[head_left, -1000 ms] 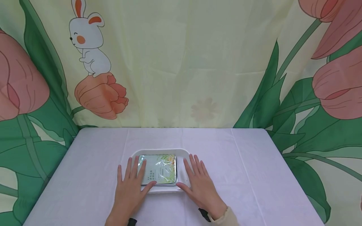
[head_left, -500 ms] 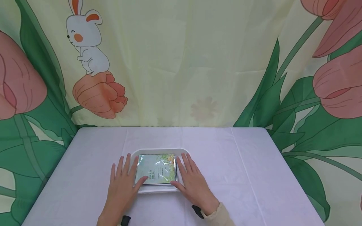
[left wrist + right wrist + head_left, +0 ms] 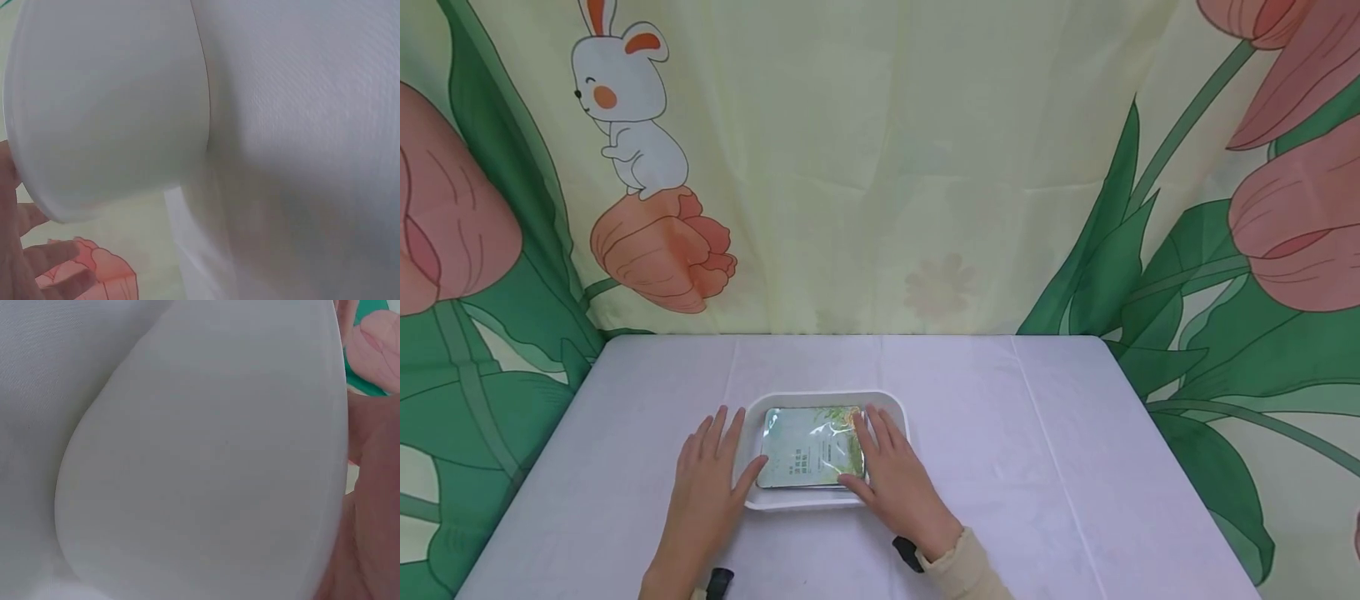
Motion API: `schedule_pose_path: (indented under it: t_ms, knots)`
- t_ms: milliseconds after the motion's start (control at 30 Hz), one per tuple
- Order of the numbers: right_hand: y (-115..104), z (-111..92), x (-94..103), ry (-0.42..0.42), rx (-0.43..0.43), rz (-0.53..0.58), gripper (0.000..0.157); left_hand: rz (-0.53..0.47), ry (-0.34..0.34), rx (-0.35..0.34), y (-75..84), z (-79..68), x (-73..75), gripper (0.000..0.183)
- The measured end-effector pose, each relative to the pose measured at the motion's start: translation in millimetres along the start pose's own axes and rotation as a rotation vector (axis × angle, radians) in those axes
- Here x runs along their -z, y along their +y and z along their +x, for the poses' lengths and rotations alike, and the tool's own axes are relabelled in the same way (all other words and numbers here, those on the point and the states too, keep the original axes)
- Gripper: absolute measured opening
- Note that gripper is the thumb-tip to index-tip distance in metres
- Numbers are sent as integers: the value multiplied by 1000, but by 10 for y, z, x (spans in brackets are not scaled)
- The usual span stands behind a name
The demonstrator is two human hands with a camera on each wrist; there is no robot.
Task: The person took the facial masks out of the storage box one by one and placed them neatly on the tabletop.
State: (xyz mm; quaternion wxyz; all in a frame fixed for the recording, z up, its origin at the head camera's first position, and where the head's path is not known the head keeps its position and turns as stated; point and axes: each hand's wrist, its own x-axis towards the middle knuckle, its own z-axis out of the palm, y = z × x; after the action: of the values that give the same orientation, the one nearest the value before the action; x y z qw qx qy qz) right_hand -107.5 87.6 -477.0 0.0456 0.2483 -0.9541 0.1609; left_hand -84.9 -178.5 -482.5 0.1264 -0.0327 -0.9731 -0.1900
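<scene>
A white tray (image 3: 820,397) with rounded corners stands on the table and bears a small stack of flat glossy pouches (image 3: 801,442). The top one is pale blue-green with printed leaves and flowers at its right side. Spread beside the tray's left rim, my left hand (image 3: 703,483) has its thumb tip at the pouches' left edge. My right hand (image 3: 901,483) reaches over the tray's right side, its fingertips and thumb on the pouches' right edge. Both wrist views are mostly filled by the tray's outer wall (image 3: 106,112), with fingers partly visible past its rim.
A white cloth (image 3: 1000,467) covers the table. Behind it hangs a pale yellow curtain (image 3: 865,167) printed with tulips and a rabbit. Dark bands (image 3: 908,553) sit at both wrists, with beige sleeves below.
Both hands have shifted left. The left fingers have come off the pouches toward the tray's left rim, while the right hand has moved onto their right edge. The stack lies slightly further left and looks neater.
</scene>
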Motion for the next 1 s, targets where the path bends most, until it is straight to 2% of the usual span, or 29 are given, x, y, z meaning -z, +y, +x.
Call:
schedule_pose_path:
  t_ms: [233,467,600,800,1000]
  knots:
    - [-21,48,-12,9,21,-6,84,-33,35,59,-73,23,21,74]
    - [-26,93,-1,-26,12,-9,87,-115,67,100,-137,33,25,71]
    - [-19,123,-2,-28,15,12,89,-201,21,165,-158,48,22,68]
    - [-5,170,-25,-26,22,11,96,-407,-60,298,-205,54,-18,62]
    - [-16,201,-15,-57,15,1,97,-545,-101,319,-279,61,-65,56]
